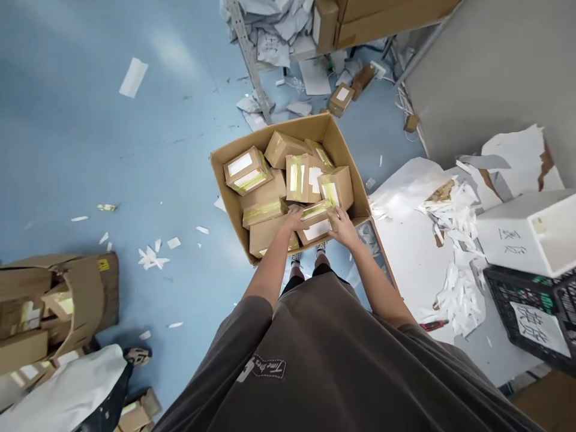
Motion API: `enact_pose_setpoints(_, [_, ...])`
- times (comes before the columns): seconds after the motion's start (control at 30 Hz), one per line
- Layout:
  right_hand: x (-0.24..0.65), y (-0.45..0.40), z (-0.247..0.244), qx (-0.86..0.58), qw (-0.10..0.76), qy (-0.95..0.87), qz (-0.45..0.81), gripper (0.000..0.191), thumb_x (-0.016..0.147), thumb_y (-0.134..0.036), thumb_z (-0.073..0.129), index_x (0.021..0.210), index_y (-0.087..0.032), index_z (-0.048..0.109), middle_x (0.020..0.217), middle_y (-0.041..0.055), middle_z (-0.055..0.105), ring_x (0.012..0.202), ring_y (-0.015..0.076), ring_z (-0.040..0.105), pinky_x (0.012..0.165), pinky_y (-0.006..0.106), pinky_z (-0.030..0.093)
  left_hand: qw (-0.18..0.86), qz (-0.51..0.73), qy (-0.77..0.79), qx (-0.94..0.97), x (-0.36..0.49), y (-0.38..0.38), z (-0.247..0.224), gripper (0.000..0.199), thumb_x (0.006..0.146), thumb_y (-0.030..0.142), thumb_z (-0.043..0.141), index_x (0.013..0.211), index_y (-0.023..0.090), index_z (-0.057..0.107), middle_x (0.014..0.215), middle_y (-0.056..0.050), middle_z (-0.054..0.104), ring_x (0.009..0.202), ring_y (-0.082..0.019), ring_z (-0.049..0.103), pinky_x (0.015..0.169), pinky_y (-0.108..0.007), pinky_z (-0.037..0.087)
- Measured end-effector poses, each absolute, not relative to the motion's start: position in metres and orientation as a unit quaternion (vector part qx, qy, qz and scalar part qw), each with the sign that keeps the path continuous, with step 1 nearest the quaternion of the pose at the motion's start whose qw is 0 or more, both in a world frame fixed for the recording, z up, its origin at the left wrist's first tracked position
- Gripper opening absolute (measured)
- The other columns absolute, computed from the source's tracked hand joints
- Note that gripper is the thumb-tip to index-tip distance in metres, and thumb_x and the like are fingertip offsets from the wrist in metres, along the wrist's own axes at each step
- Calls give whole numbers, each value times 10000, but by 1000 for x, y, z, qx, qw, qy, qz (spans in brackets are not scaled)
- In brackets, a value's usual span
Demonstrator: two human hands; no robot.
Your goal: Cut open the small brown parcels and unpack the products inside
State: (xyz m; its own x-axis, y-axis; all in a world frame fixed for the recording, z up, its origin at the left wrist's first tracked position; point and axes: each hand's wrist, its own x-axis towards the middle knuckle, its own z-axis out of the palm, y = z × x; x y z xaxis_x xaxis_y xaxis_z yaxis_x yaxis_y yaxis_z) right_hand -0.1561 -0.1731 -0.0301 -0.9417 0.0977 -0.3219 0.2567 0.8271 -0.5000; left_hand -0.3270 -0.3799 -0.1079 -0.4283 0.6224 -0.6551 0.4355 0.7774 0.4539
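Note:
In front of me stands a large open cardboard box point(231, 219) with several small taped cartons inside. At its near right side, both my hands grip one small carton point(316, 230) that has white labels and yellowish tape. My left hand point(294, 221) presses its left end, and my right hand point(342, 228) holds the right end. Just beyond lies another labelled carton point(336, 187). A taped carton point(264, 211) sits left of my left hand, and one more carton point(248, 171) rests in the far left corner. The undersides of the held carton are hidden.
To the right is a white table point(405, 252) with paper scraps, a red-handled cutter point(434, 325), a white box point(517, 231) and a black crate point(499, 300). A metal shelf post point(249, 60) stands ahead. Another open carton point(90, 294) is at left; scraps litter the blue floor point(148, 144).

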Motion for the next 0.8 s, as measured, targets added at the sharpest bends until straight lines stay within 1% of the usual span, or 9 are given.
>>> enact_pose_setpoints(0.1, [-176, -164, -65, 71, 196, 934, -289, 849, 900, -268, 754, 1687, -227, 438, 1777, 165, 294, 1643, 433, 232, 1307, 648, 305, 483, 66, 827, 279, -330, -375, -117, 1193, 743, 658, 835, 1720, 202, 325, 1772, -227, 338, 1663, -436, 252, 1320, -561, 248])
enact_pose_setpoints(0.2, [-193, -154, -88, 64, 244, 923, -290, 792, 910, -237, 757, 1651, -201, 480, 1783, 189, 273, 1636, 425, 251, 1293, 624, 324, 493, 61, 822, 280, -331, -369, -119, 1245, 718, 651, 844, 1741, 237, 268, 1799, -232, 265, 1662, -449, 249, 1316, -614, 218])
enact_pose_setpoints(0.3, [-200, -148, -96, 55, 263, 919, -289, 770, 907, -218, 778, 1627, -199, 508, 1779, 198, 278, 1638, 416, 249, 1289, 614, 322, 500, 59, 820, 272, -335, -365, -115, 1297, 660, 622, 890, 1741, 267, 267, 1775, -220, 325, 1619, -458, 327, 1296, -608, 264])
enact_pose_setpoints(0.37, [-200, -146, -94, 52, 264, 919, -288, 774, 894, -229, 807, 1614, -202, 524, 1776, 205, 284, 1650, 434, 211, 1285, 638, 306, 493, 61, 825, 269, -335, -365, -108, 1317, 621, 617, 924, 1733, 285, 301, 1730, -204, 394, 1577, -462, 374, 1275, -588, 307])
enact_pose_setpoints(0.5, [-205, -143, -80, 31, 258, 923, -284, 923, 818, -241, 892, 1649, -237, 490, 1810, 197, 210, 1672, 459, 145, 1293, 664, 261, 405, 90, 867, 276, -315, -370, -78, 1267, 622, 596, 958, 1711, 303, 381, 1606, -176, 483, 1479, -443, 435, 1240, -541, 362])
enact_pose_setpoints(0.57, [-211, -142, -71, 2, 271, 921, -280, 1042, 763, -234, 936, 1683, -265, 449, 1833, 183, 145, 1681, 455, 116, 1303, 649, 244, 360, 99, 885, 279, -298, -375, -59, 1210, 638, 564, 969, 1688, 301, 428, 1583, -174, 484, 1457, -435, 433, 1239, -537, 356])
enact_pose_setpoints(0.67, [-220, -141, -51, -38, 291, 916, -274, 1196, 682, -268, 993, 1718, -293, 396, 1849, 166, 63, 1685, 465, 83, 1307, 637, 240, 314, 111, 903, 272, -276, -384, -31, 1107, 672, 527, 958, 1652, 327, 485, 1614, -161, 451, 1471, -434, 406, 1240, -551, 339])
enact_pose_setpoints(0.73, [-222, -141, -32, -55, 276, 920, -273, 1250, 650, -305, 1012, 1728, -296, 380, 1848, 165, 64, 1676, 477, 114, 1306, 630, 255, 280, 131, 912, 270, -268, -391, -12, 1049, 695, 507, 940, 1636, 340, 506, 1627, -148, 441, 1485, -433, 397, 1242, -559, 334])
enact_pose_setpoints(0.8, [-218, -143, -8, -58, 234, 931, -273, 1248, 652, -320, 1008, 1731, -286, 380, 1836, 175, 105, 1652, 489, 183, 1300, 626, 281, 237, 158, 917, 281, -267, -398, 6, 1007, 698, 479, 931, 1610, 331, 532, 1624, -143, 448, 1498, -434, 389, 1253, -569, 325])
